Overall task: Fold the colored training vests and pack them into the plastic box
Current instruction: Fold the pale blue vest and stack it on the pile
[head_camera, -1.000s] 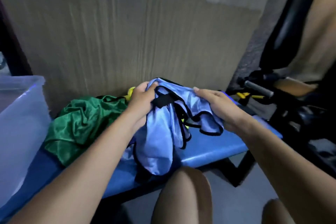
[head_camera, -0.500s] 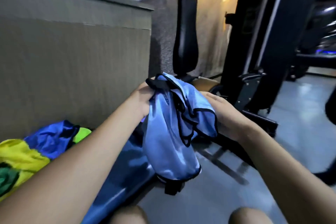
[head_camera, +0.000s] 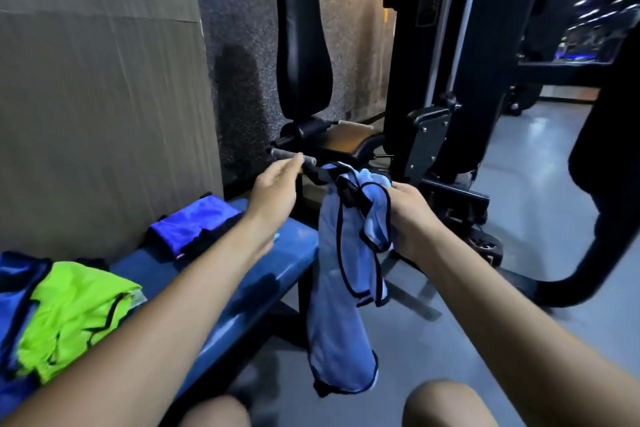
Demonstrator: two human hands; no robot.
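Over the far end of a padded blue bench surface [head_camera: 291, 253], a person's two bare arms reach forward. The right hand [head_camera: 410, 215] grips a pale blue training vest with black trim [head_camera: 341, 295], its fingers curled around the bunched upper part, so the rest of the thin shiny fabric hangs down loose past the edge of the surface toward the grey floor [head_camera: 519, 253]. A black strap of the vest loops out beside the hand. The left hand [head_camera: 273, 194] is raised just to the left of the vest, apart from it, holding nothing, with its fingers loosely extended and the thumb and forefinger close together.

On the surface, near the left arm, lies a folded bright blue vest with a black edge [head_camera: 188, 229]. Further left, at the near end, a crumpled neon yellow-green vest with black trim [head_camera: 74, 312] rests partly over another blue vest [head_camera: 15, 291].

Behind the surface stands a tall wall of brown corrugated cardboard [head_camera: 97, 107]. Straight ahead is a black gym machine with an upright padded backrest [head_camera: 301, 38] and a tan seat [head_camera: 346, 142]. The person's bare knees show at the bottom edge.
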